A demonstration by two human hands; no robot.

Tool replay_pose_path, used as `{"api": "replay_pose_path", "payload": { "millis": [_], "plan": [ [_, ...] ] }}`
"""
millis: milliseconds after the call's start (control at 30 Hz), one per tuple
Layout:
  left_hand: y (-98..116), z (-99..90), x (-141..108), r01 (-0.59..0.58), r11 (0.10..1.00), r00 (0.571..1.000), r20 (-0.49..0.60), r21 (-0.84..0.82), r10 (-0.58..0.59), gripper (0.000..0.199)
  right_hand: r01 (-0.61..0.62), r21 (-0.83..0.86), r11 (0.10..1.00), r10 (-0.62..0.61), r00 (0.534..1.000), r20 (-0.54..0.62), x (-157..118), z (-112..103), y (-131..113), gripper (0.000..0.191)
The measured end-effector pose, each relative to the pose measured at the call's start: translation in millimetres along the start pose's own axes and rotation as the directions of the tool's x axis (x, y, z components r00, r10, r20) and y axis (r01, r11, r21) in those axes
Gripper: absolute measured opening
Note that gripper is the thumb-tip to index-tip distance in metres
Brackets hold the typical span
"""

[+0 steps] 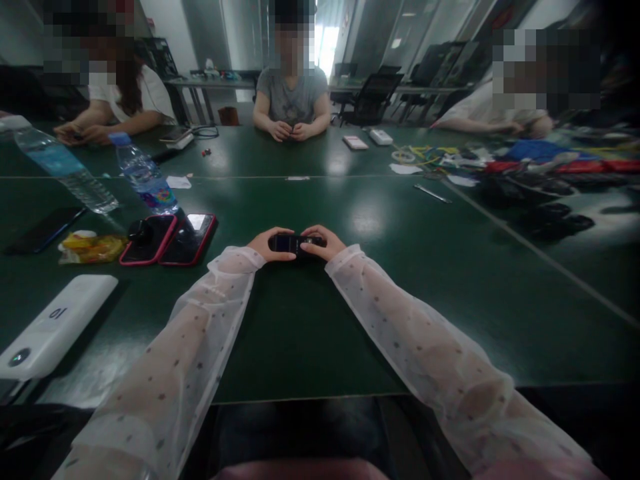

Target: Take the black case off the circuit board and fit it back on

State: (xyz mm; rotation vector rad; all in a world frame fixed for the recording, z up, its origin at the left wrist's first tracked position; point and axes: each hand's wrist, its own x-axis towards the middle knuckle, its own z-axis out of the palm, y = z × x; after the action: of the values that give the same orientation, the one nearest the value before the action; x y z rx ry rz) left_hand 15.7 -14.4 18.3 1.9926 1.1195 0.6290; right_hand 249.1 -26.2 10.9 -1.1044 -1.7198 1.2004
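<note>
Both hands grip a small black compact camera [287, 245], held level just above the green table [310, 320]. My left hand [261, 245] wraps around its left end, thumb along the near edge beside what looks like a dark screen. At the other end is my right hand [328, 245], its thumb pressed on the face and its fingers curled over the far edge. The palms and fingers hide parts of the camera. Sheer white dotted sleeves cover both forearms. Nearest on the left lies a red-cased phone [187, 241].
Left of me are another red-cased phone [150, 245], a yellow snack packet [93, 248], water bottles [147, 177] and a white power bank [63, 323]. Cables and tools [435, 158] clutter the right, near a metal tool [433, 194]. Several people sit around the table.
</note>
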Motion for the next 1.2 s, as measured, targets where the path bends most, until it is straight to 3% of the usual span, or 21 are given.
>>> {"api": "replay_pose_path", "payload": {
  "millis": [233, 500, 767, 900, 1033, 1200],
  "plan": [
    [2, -0.2, -1, -0.005, 1.000, 1.000, -0.005, 0.007, 0.005, 0.074, 0.054, -0.027, 0.998, -0.054, 0.998, -0.015, -1, 2, -1, 0.039],
    [-9, 3.1, 1, -0.026, 0.999, 0.999, -0.046, 0.021, 0.027, 0.079, 0.062, -0.164, 0.984, -0.073, 0.996, -0.059, 0, 2, 1, 0.040],
    [-19, 4.2, 7, -0.154, 0.982, 0.981, -0.106, 0.112, 0.165, 0.074, -0.033, -0.273, 0.961, -0.013, 0.986, -0.167, 3, 3, 9, 0.041],
    [-21, 4.5, 7, -0.113, 0.987, 0.982, -0.138, 0.111, 0.127, 0.070, -0.085, -0.302, 0.950, 0.018, 0.976, -0.218, 2, 3, 9, 0.048],
    [-24, 4.2, 8, -0.042, 0.990, 0.989, -0.134, 0.136, 0.060, 0.070, 0.009, -0.286, 0.958, -0.070, 0.977, -0.202, 1, 4, 9, 0.047],
    [-22, 3.8, 6, -0.073, 0.996, 0.988, -0.130, 0.052, 0.079, 0.074, 0.148, -0.328, 0.933, -0.194, 0.975, -0.112, 0, 1, 13, 0.063]
  ]
}}
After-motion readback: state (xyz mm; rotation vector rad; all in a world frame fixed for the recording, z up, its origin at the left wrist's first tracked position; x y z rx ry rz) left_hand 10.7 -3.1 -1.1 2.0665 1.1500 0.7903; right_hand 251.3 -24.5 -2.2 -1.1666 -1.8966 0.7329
